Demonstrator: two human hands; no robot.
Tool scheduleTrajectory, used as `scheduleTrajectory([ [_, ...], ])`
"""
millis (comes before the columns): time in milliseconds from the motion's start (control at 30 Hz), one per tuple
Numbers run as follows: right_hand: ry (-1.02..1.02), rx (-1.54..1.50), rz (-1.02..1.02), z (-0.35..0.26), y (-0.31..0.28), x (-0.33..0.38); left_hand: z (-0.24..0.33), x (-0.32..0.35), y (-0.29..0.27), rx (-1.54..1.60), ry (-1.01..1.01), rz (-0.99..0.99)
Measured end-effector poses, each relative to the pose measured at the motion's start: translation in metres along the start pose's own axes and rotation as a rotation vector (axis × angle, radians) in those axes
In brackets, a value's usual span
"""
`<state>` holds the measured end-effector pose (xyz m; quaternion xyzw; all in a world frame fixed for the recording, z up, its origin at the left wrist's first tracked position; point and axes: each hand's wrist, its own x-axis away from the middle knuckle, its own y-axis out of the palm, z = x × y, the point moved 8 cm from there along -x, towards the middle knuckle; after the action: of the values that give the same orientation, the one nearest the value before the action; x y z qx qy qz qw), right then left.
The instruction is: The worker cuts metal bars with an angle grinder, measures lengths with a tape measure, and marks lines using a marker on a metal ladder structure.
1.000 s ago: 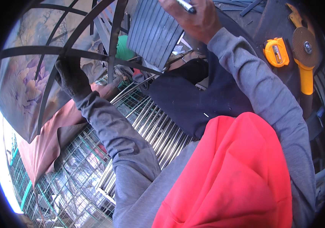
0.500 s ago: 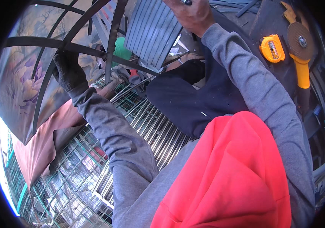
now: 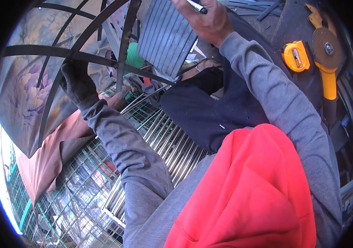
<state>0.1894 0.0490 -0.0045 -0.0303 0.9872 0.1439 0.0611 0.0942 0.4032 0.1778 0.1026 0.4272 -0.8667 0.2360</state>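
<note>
Two hands were at work in what we saw, well apart from each other. Around them lay plenty: a yellow tape measure [image 3: 296,56] at about two o'clock, and just beside it, further toward three, an angle grinder [image 3: 327,62] with a yellow handle and a round disc. A green wire mesh [image 3: 73,198] filled the seven o'clock region, with a pink cloth [image 3: 46,159] draped over part of it at eight. A painted panel with flowers [image 3: 23,95] stood at nine o'clock behind the dark curved metal frame [image 3: 81,58]. A stack of slatted grey bars [image 3: 166,37] sat at twelve, and a red hood [image 3: 251,190] crowded the five o'clock area, hiding whatever lay beneath it.

The left hand [image 3: 76,82], in a dark glove, had its fingers clenched around a bar of the metal frame at ten o'clock. The right hand [image 3: 205,22], bare, was at twelve o'clock against the upper edge of the slatted bars; its fingers were grasping a marker pen [image 3: 196,6], which stuck out toward one o'clock above the knuckles. We could not tell whether the pen's tip touched the bars.
</note>
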Motion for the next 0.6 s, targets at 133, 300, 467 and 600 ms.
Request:
scheduleTrajectory([
  [133,-0.012,-0.008,-0.007,0.0,-0.001,0.0,0.0,0.0,-0.004,-0.139,-0.012,0.039],
  [300,-0.022,0.005,0.001,0.0,-0.001,0.0,-0.016,0.001,-0.001,0.318,-0.172,0.048],
  [467,-0.019,-0.018,-0.001,0.002,0.005,0.0,-0.014,-0.004,-0.023,-0.235,0.128,0.021],
  [600,0.02,-0.029,-0.005,0.002,0.001,-0.001,0.005,-0.001,-0.003,-0.341,0.193,-0.04],
])
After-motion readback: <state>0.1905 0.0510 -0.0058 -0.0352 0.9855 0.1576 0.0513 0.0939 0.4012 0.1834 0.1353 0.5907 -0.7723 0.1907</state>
